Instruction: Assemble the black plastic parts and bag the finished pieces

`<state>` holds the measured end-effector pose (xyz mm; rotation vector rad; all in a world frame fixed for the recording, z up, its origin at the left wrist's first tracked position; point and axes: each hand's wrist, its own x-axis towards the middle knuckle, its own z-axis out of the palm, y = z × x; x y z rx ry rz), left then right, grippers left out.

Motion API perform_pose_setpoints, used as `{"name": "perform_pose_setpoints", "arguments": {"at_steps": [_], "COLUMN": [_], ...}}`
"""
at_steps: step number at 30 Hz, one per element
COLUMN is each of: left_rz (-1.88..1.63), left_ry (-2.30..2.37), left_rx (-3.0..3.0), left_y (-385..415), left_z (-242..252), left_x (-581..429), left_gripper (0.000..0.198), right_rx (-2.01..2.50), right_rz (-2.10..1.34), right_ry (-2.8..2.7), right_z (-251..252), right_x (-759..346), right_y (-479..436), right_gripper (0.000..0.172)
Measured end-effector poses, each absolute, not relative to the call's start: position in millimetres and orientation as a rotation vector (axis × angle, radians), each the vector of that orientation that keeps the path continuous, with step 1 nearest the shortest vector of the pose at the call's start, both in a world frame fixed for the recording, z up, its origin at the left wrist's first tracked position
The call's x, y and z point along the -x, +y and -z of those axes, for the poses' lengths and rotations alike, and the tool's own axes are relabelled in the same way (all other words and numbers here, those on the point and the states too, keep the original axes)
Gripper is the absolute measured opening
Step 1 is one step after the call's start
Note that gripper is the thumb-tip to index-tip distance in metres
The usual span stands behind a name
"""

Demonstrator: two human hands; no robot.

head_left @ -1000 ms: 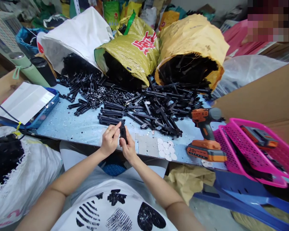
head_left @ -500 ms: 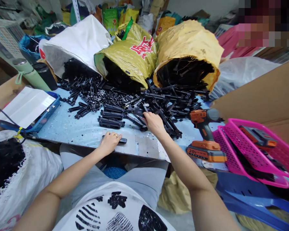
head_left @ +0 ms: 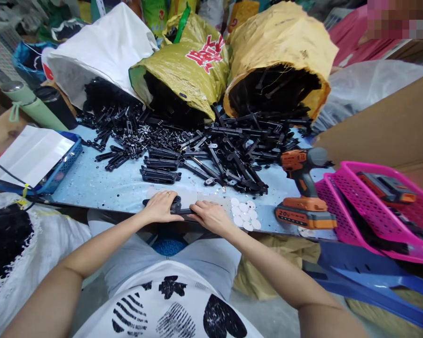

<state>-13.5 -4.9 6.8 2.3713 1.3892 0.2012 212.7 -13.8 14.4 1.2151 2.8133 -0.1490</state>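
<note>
At the table's front edge, my left hand [head_left: 161, 206] is wrapped over a dark plastic piece [head_left: 176, 205], which sticks out past its fingers. My right hand [head_left: 211, 216] has its fingers closed on a slim black plastic bar [head_left: 186, 211]. The bar's left end meets the dark piece; whether the two are joined I cannot tell. Just beyond my hands lie several black plastic assemblies [head_left: 160, 175] side by side. A heap of long black arms [head_left: 239, 159] spreads to their right. Flat white discs [head_left: 245, 214] rest to the right of my right hand.
An orange cordless drill [head_left: 303, 188] stands right of the discs, beside pink baskets [head_left: 370, 206]. Three sacks, white [head_left: 102, 51], olive [head_left: 179, 65] and yellow [head_left: 278, 42], spill black parts at the back. A blue basket [head_left: 61, 173] with paper sits left. Another person's pink sleeve [head_left: 348, 37] shows far right.
My right hand has come back from the heap to the front edge with a black bar, beside my left hand. The white discs have come into sight. The view has tilted slightly downward.
</note>
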Motion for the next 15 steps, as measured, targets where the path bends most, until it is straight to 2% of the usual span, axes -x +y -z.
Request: {"name": "perform_pose_setpoints", "arguments": {"at_steps": [6, 15], "left_rz": [-0.246, -0.457], "left_ry": [1.344, 1.34], "left_rx": [-2.397, -2.441], "left_y": [-5.7, -9.7], "left_z": [-4.1, -0.1], "left_x": [14.6, 19.1], "left_gripper": [0.072, 0.061], "right_rx": [-1.21, -1.142], "right_rz": [0.105, -0.087], "right_ry": [2.823, 2.871], "right_z": [-21.2, -41.2], "right_x": [-215.1, -206.1], "right_y": [-17.5, -17.6], "right_gripper": [0.036, 0.035]}}
